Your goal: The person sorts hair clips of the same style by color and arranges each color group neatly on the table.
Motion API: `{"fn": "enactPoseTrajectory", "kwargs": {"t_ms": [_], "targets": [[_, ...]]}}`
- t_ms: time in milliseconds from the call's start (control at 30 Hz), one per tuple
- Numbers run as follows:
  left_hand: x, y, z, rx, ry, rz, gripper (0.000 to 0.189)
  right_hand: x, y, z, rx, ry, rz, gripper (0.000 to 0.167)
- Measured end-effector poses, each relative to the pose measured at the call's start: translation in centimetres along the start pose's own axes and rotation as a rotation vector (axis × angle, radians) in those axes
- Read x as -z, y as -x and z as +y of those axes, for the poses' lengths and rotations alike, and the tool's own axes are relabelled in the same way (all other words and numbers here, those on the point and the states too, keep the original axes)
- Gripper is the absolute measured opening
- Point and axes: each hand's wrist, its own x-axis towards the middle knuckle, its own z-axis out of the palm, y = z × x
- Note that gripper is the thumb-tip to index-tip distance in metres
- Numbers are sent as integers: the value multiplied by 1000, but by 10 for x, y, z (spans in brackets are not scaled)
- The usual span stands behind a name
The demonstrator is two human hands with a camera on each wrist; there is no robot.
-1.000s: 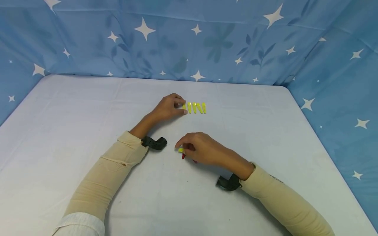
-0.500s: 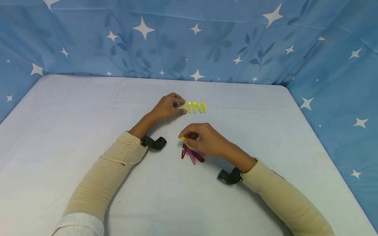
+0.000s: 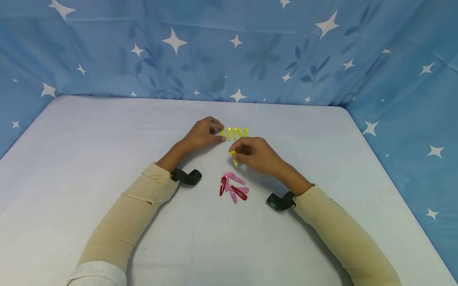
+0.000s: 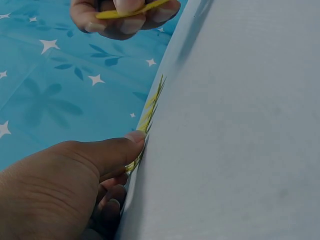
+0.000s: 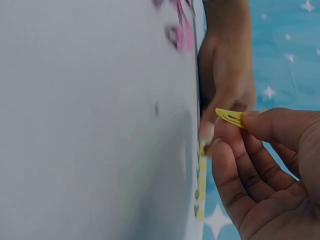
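My right hand (image 3: 261, 155) pinches a yellow snap hair clip (image 3: 234, 158) between thumb and fingers, above the table; the clip also shows in the right wrist view, its slotted end (image 5: 230, 116) sticking out past the thumb. At the far side, my left hand (image 3: 204, 134) holds the leftmost yellow clip (image 3: 222, 132) of a row by its two ends, thumb at the near end. Several more yellow clips (image 3: 234, 133) lie beside it to the right, mostly upright, one slanted. In the left wrist view the thumb partly covers the row.
A loose pile of pink clips (image 3: 236, 178) and two red clips (image 3: 223, 186) lies on the white table (image 3: 179, 238), nearer than both hands. A blue star-patterned curtain (image 3: 214, 59) stands behind the far edge. Each wrist wears a black camera mount (image 3: 187, 177).
My right hand has lifted the yellow clip off the pile and carried it away from me, toward the yellow row. The pink and red clips are uncovered. The left hand stays put.
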Motion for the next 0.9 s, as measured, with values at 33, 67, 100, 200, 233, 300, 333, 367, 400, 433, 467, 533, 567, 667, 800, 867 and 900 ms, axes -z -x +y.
{"fn": "enactPoseTrajectory", "kwargs": {"t_ms": [33, 67, 100, 200, 233, 300, 333, 367, 400, 433, 467, 533, 567, 667, 800, 867, 900], "targets": [[0, 0, 0, -1, 2, 2, 46, 3, -2, 2, -15, 4, 14, 15], [1, 0, 0, 0, 5, 4, 45, 6, -3, 4, -23, 5, 29, 16], [1, 0, 0, 1, 12, 6, 46, 10, -4, 8, -25, 5, 45, 16], [1, 0, 0, 8, 22, 5, 46, 18, -7, 15, -54, 19, 86, 17], [1, 0, 0, 8, 22, 4, 46, 21, -8, 17, -66, 23, 96, 17], [1, 0, 0, 9, 19, 2, 46, 25, -9, 21, -87, 36, 121, 17], [1, 0, 0, 8, 17, 2, 46, 27, -10, 22, -101, 39, 133, 18], [1, 0, 0, 8, 17, 1, 46, 29, -11, 23, -115, 40, 147, 19], [1, 0, -1, 7, 18, 2, 46, 30, -12, 25, -128, 35, 159, 20], [0, 0, -1, 7, 21, 2, 46, 32, -13, 26, -140, 29, 169, 20], [0, 0, -1, 8, 23, 2, 46, 33, -14, 28, -148, 22, 178, 21], [0, 0, -2, 5, 27, -1, 47, 36, -16, 30, -165, -2, 192, 21], [0, 0, -2, 4, 28, -3, 47, 37, -17, 31, -170, -14, 197, 21], [0, 0, -3, -2, 28, -8, 47, 39, -20, 35, -166, -32, 211, 20], [0, 0, -3, -1, 34, -7, 47, 41, -24, 38, -167, -45, 236, 19], [1, 0, -3, -1, 38, -7, 47, 43, -26, 40, -172, -46, 244, 19], [1, 0, -2, -2, 38, -7, 47, 44, -26, 40, -175, -46, 246, 19]]}}
